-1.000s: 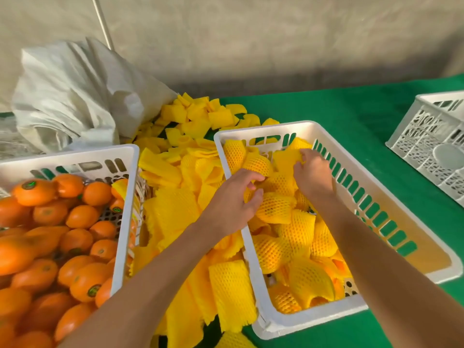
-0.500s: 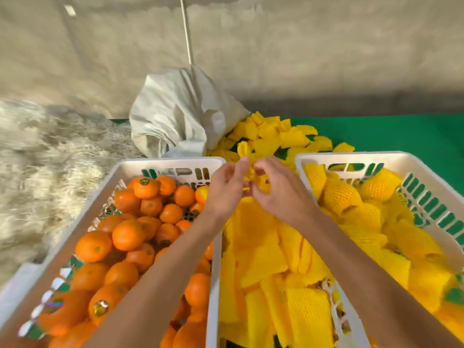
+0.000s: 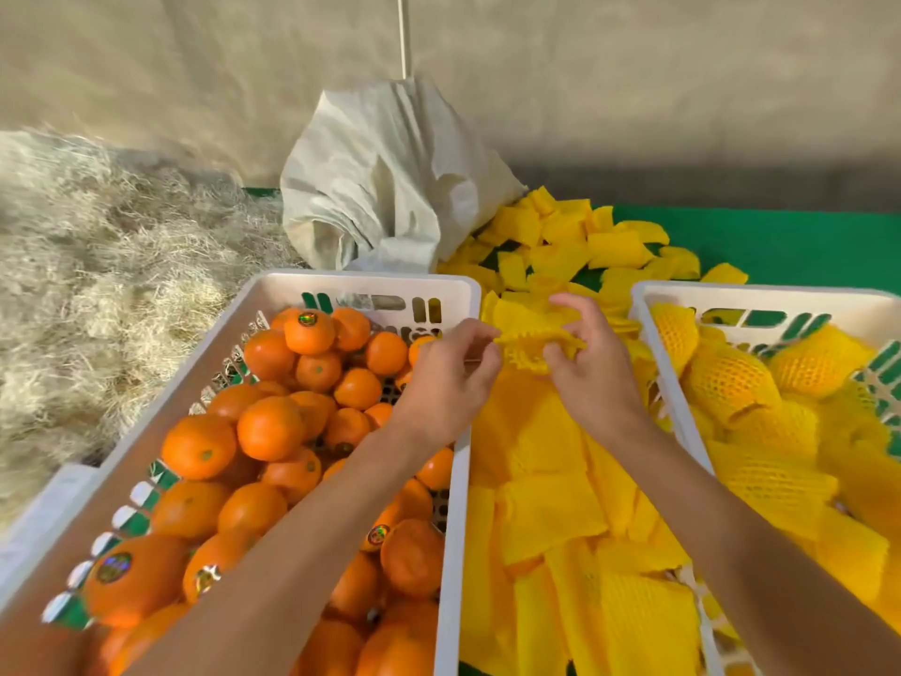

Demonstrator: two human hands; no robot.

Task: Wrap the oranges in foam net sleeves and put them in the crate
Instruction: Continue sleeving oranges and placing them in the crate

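i'm pinching one yellow foam net sleeve (image 3: 534,351) between my left hand (image 3: 451,378) and right hand (image 3: 592,368), stretching it above the loose sleeve pile (image 3: 546,480). bare oranges (image 3: 273,426) are sitting in the left crate (image 3: 370,285) (some stickered); wrapped ones (image 3: 731,378) are lying in the right crate (image 3: 760,297).

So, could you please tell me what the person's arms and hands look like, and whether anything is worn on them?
Both forearms are bare as far as the frame shows, with no sleeves visible. The left hand and right hand wear no gloves, and no rings, watch or bracelet show. The fingernails look short and unpainted.
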